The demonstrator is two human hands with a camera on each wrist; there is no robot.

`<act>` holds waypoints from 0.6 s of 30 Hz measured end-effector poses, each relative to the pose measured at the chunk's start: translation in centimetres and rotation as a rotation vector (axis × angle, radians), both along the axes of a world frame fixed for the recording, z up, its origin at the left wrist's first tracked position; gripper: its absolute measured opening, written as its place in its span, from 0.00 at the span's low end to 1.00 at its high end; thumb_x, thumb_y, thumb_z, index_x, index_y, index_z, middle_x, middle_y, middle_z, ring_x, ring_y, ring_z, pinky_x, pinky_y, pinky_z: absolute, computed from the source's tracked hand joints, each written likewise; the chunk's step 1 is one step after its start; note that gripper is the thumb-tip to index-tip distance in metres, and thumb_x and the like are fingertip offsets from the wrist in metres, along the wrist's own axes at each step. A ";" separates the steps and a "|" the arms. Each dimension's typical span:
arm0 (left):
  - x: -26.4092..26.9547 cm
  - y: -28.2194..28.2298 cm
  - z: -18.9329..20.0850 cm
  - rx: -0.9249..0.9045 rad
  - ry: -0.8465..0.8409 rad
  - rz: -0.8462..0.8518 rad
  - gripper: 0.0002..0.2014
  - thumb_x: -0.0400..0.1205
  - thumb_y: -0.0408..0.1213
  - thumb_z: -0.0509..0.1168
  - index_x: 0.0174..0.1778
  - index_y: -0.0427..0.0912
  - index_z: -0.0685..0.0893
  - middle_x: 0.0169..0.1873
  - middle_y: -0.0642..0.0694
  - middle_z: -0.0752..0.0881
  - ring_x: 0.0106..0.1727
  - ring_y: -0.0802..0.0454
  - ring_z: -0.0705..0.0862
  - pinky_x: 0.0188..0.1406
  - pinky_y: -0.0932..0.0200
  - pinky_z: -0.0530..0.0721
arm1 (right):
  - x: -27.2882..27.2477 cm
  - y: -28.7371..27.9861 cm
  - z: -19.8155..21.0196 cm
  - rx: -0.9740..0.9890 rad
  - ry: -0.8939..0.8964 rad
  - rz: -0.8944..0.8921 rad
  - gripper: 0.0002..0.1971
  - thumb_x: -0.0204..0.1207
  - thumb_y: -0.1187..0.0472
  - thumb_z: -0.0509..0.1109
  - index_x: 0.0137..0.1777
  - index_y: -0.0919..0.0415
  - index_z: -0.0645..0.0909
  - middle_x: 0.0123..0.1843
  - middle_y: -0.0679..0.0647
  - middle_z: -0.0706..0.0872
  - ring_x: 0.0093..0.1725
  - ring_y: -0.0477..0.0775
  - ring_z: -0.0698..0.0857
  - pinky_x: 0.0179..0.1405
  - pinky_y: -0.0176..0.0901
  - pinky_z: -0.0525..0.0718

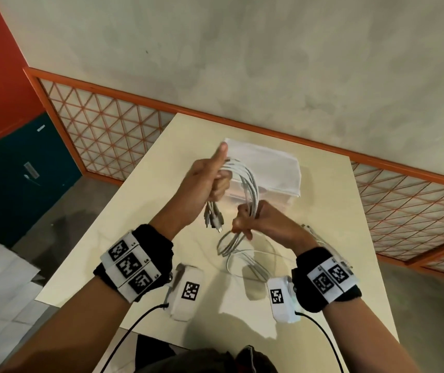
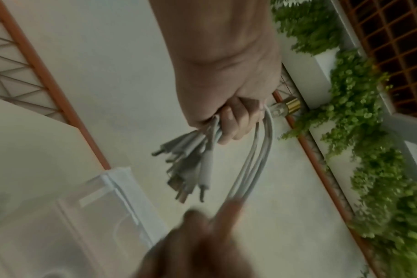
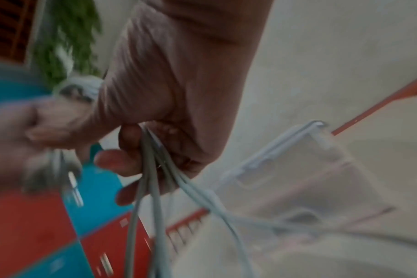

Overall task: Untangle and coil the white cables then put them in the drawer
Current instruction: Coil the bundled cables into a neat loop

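Head view: left hand (image 1: 204, 181) and right hand (image 1: 256, 219) both clutching white cables (image 1: 250, 184); wristband marker lettering unreadable

White cables (image 3: 150, 188) in curled right hand (image 3: 179, 90)

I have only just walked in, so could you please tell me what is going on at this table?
A person is gathering a bundle of white cables above the table. The left hand grips the bundle near the plug ends, thumb up. The right hand grips the same cables lower down, so they arch between the hands. The loose lengths trail on the table, not yet coiled. The clear plastic drawer box stands behind the hands; no cable visibly lies in it.
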State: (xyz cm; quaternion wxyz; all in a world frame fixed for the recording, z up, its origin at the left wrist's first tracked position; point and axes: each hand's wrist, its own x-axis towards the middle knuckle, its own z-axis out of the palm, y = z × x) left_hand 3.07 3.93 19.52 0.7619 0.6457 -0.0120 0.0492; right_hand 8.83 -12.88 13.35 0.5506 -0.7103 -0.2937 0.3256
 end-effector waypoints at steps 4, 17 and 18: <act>0.1 2.6 1.8 -0.178 -0.061 0.127 0.27 0.86 0.54 0.48 0.20 0.50 0.66 0.13 0.55 0.62 0.17 0.58 0.57 0.20 0.61 0.52 | -0.5 -1.4 -5.0 -0.268 -0.053 -0.080 0.20 0.75 0.53 0.73 0.27 0.66 0.79 0.26 0.48 0.87 0.36 0.50 0.86 0.44 0.34 0.79; 0.3 1.9 -5.8 0.074 0.265 0.241 0.27 0.53 0.54 0.82 0.30 0.50 0.70 0.17 0.57 0.64 0.19 0.56 0.58 0.18 0.64 0.58 | -0.6 -1.6 -2.7 -0.408 -0.296 -0.427 0.27 0.76 0.52 0.71 0.22 0.55 0.59 0.18 0.45 0.61 0.15 0.44 0.61 0.18 0.33 0.58; 0.2 1.3 -6.3 0.091 0.308 0.186 0.25 0.52 0.53 0.82 0.32 0.48 0.74 0.16 0.57 0.65 0.18 0.57 0.59 0.18 0.64 0.59 | -0.8 -1.3 -2.2 -0.396 -0.319 -0.407 0.26 0.77 0.54 0.71 0.22 0.55 0.61 0.18 0.45 0.62 0.15 0.43 0.63 0.17 0.32 0.59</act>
